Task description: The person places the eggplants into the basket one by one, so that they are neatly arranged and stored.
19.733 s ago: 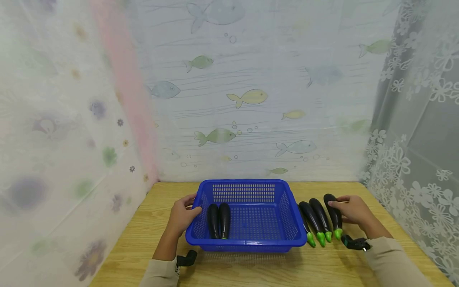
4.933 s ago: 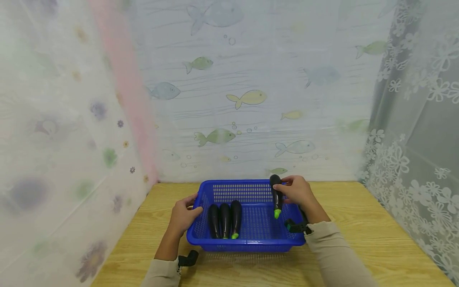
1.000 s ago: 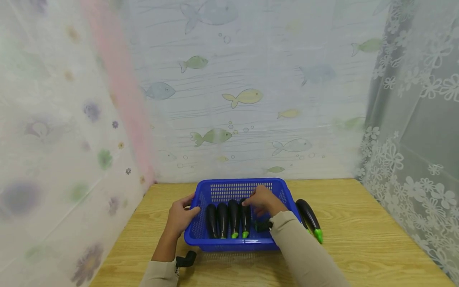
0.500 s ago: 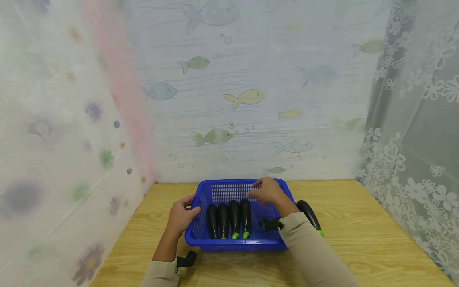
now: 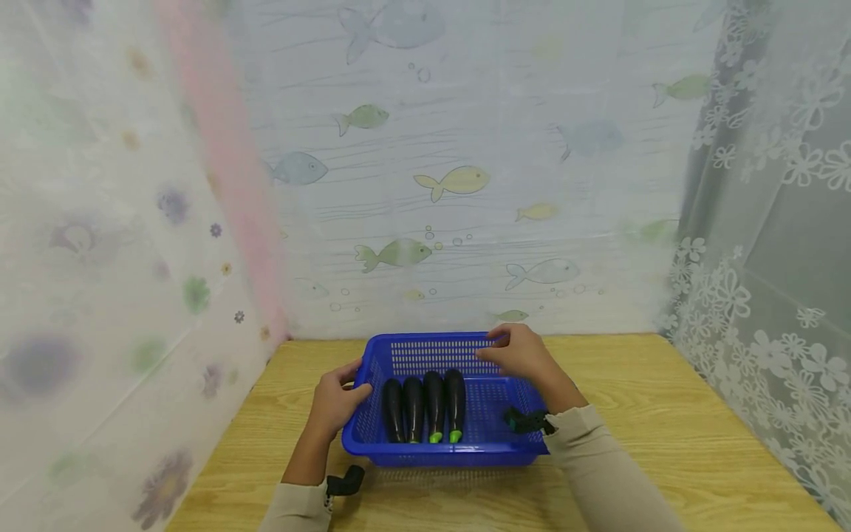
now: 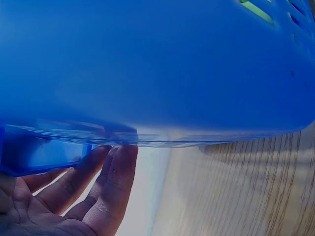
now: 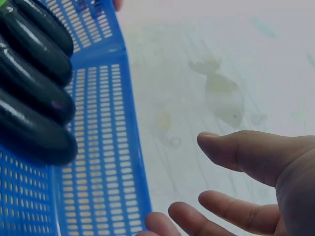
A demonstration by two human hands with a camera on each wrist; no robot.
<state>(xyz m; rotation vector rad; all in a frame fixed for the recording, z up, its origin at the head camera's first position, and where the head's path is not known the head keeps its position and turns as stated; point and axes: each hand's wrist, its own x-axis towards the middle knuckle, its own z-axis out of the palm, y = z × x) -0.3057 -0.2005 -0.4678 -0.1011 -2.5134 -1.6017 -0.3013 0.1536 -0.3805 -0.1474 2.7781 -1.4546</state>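
Note:
Several dark eggplants with green stem ends lie side by side in the left half of the blue plastic basket. My left hand grips the basket's left rim, thumb on the rim; in the left wrist view, fingers of the left hand show below the basket's blue wall. Over the basket's back right part hovers my right hand, holding nothing. The right wrist view shows the right hand with thumb and fingers apart, away from the eggplants.
The basket stands on a wooden table. A fish-patterned curtain hangs behind the table, with a flowered sheet on the left and a lace-like one on the right. My right sleeve crosses the basket's right side.
My right hand has let go of the rightmost eggplant in the basket and moved up and right. Eggplants seen right of the basket are now hidden behind the right arm. The left hand stays put.

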